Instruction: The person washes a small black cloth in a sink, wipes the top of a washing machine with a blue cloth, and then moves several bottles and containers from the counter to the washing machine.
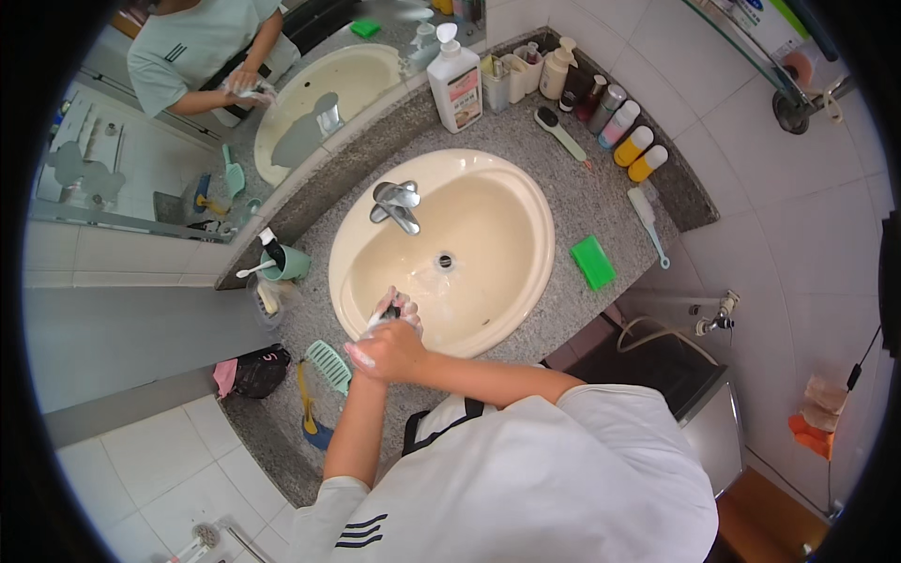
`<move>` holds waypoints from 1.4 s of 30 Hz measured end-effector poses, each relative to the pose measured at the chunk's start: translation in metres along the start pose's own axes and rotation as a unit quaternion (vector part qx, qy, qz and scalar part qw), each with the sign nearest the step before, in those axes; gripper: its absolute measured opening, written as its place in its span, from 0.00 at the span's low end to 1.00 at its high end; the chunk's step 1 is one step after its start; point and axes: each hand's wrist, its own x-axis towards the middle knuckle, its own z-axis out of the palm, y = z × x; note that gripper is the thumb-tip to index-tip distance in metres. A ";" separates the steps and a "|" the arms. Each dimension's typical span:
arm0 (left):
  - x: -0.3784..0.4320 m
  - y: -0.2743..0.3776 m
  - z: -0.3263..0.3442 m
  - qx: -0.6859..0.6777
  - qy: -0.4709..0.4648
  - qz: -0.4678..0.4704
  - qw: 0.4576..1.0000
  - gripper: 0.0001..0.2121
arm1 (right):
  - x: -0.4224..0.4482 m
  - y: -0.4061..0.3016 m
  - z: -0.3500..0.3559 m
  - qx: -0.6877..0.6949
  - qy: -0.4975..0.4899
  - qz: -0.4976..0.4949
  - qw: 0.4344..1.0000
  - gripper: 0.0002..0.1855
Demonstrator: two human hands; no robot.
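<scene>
Over the near left rim of the cream oval sink (517, 211), both of my hands are together and coated with white lather. My left hand (408, 313) has its fingers curled around a small dark object (393, 310); most of that object is hidden, and I cannot tell what it is. Across the left hand and wrist lies my right hand (391, 352), with foam on its thumb side and its fingertips out of sight. A chrome faucet (395, 204) stands at the sink's back left. Wet suds or water show near the drain (445, 262).
A green mesh-like scoop (329, 366) and a blue-and-yellow brush (310, 415) lie beside my left forearm. To the left stands a green cup (288, 264). A white pump bottle (455, 84), several toiletry bottles (619, 123) and a green block (593, 262) are on the granite counter (535, 310).
</scene>
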 end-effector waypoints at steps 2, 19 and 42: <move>0.004 -0.008 -0.022 -0.064 0.119 -0.055 0.989 0.13 | 0.026 0.030 0.008 0.089 -0.141 -0.146 0.975 0.24; 0.037 -0.001 -0.044 -0.066 0.237 -0.034 0.969 0.11 | 0.167 0.150 0.034 0.248 -0.372 -0.003 0.894 0.16; 0.262 -0.054 -0.103 -0.082 0.214 -0.136 0.964 0.14 | 0.184 0.089 0.032 0.313 -0.155 0.045 0.936 0.15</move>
